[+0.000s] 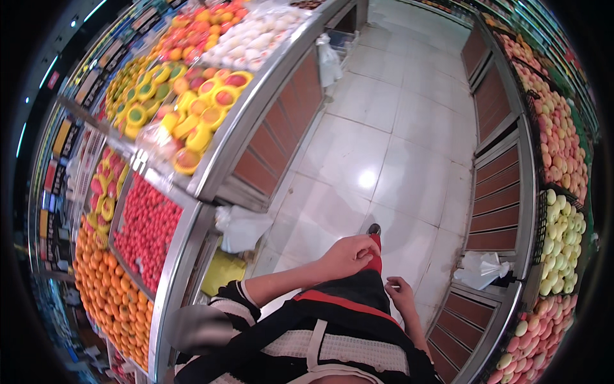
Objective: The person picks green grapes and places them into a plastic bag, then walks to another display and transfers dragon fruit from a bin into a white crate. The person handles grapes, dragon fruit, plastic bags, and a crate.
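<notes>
My left hand (350, 256) is in front of my body at the lower middle, its fingers curled in and nothing visible in them. Beside my right leg hangs my right hand (400, 293), loosely bent with the fingers apart and holding nothing. Neither hand touches the produce. Nearest on the left is a stand with small red fruit (150, 227) and orange round fruit (115, 294). Beyond it lie fruits in yellow foam nets (198, 118) and pale wrapped fruit (256, 35). Along the right stand are pinkish apples (556, 141) and pale green fruit (563, 240).
A tiled aisle (384, 128) runs ahead between the two metal-edged stands with brown slatted panels (492, 211). White plastic bags hang from the left stand (242, 227), farther along it (329, 61), and on the right side (480, 269). My shoe (374, 228) shows on the floor.
</notes>
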The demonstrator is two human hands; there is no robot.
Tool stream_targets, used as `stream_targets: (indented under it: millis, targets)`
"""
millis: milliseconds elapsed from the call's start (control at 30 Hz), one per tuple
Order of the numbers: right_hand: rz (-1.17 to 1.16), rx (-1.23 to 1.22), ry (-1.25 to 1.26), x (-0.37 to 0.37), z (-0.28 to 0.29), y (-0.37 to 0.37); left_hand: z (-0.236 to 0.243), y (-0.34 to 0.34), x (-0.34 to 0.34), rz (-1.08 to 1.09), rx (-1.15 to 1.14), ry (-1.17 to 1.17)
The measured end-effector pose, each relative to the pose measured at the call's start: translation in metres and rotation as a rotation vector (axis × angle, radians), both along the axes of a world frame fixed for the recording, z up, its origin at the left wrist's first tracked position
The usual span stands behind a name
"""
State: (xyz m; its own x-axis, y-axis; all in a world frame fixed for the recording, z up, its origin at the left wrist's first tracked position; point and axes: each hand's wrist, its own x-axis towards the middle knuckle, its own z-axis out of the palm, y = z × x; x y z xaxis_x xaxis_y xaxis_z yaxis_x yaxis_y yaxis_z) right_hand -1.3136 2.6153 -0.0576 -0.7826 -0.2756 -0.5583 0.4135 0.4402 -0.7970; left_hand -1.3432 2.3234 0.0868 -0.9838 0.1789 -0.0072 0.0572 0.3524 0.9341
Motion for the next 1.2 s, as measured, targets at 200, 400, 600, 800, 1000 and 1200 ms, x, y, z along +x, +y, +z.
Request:
stream_targets:
  millis: [200, 400, 600, 800, 1000, 1200]
  targets:
    - [0.068, -0.089, 0.189, -0.206, 0.012, -0.024, -0.009, 0.031, -0.153, 0.059, -0.02, -0.155]
    - [0.202, -0.18, 0.338, -0.433, 0.082, -0.09, -0.013, 0.001, -0.272, 0.238, -0.052, -0.205]
    - [0.401, -0.359, 0.371, -0.595, 0.062, -0.185, -0.059, -0.059, -0.395, 0.396, -0.092, -0.248]
    - [0.399, -0.184, 0.258, -0.733, 0.024, -0.191, -0.072, -0.122, -0.596, 0.423, -0.12, -0.184]
    - [0.002, -0.045, 0.158, -0.889, 0.015, -0.158, 0.0, -0.142, -0.853, 0.167, -0.061, 0.17]
    - [-0.147, -0.23, -0.049, -1.053, -0.022, -0.189, 0.01, -0.168, -1.05, 0.035, -0.212, 0.288]
